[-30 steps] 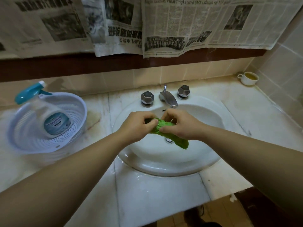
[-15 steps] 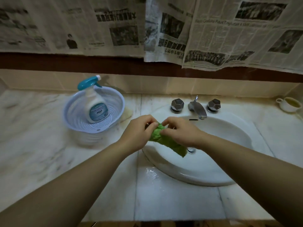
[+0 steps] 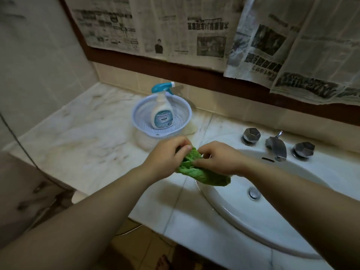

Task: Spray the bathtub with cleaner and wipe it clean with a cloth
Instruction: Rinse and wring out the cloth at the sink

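Both hands grip one green cloth (image 3: pixel 200 170) between them, above the counter (image 3: pixel 81 137) at the left rim of the sink (image 3: pixel 292 217). Left hand (image 3: pixel 165 156) — fingers curled, thumb and fingertips pinching the upper end of the cloth. Right hand (image 3: pixel 220 158) — fingers curled over the cloth's middle, with the loose lower end hanging below the wrist and over the sink rim. How tightly the cloth is bunched inside the right palm cannot be made out, since the fingers hide it.

Spray bottle (image 3: pixel 161 112): white body, teal trigger head, blue label; it stands leaning slightly inside a pale blue perforated basket (image 3: pixel 183 117) on the counter, behind the hands and well apart from them. Tap (image 3: pixel 276 148) with two faceted metal knobs, one on each side, sits at the back of the sink; the drain (image 3: pixel 254 193) shows in the bowl. Newspaper sheets (image 3: pixel 175 30) hang on the wall above a dark brown band.
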